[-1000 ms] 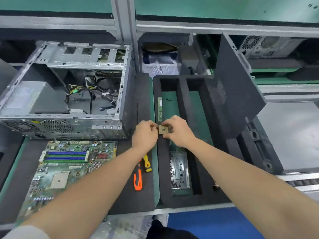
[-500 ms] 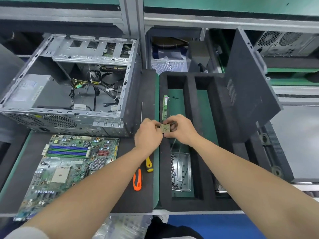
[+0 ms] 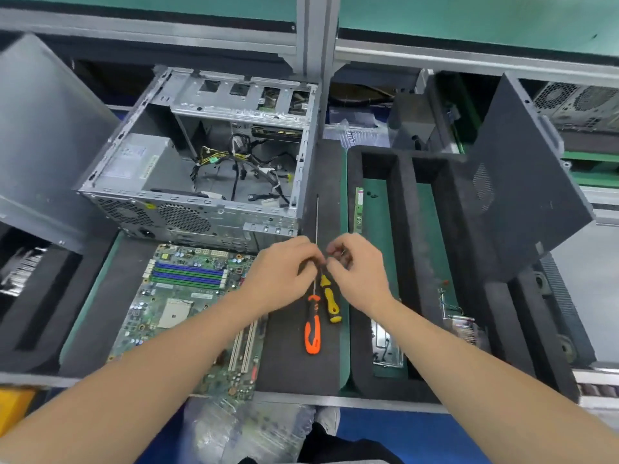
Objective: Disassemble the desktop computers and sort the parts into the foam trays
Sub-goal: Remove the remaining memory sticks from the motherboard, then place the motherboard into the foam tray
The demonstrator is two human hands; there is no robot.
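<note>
Nearest, the left hand (image 3: 284, 272) and right hand (image 3: 358, 272) meet fingertip to fingertip above the two screwdrivers (image 3: 330, 298) on the dark surface (image 3: 294, 363). Both are curled as if pinching something small, but I cannot tell what, if anything, sits between them.

The step looks like sorting a small part off the motherboard (image 3: 187, 306), which lies flat left of the hands with its CPU socket bare. Next, the part would need carrying right into a slot of the foam tray (image 3: 398, 209), where a memory stick (image 3: 359, 209) already lies.

Beyond stands the opened computer case (image 3: 214, 155). Its power-supply label is too blurred to read.
</note>
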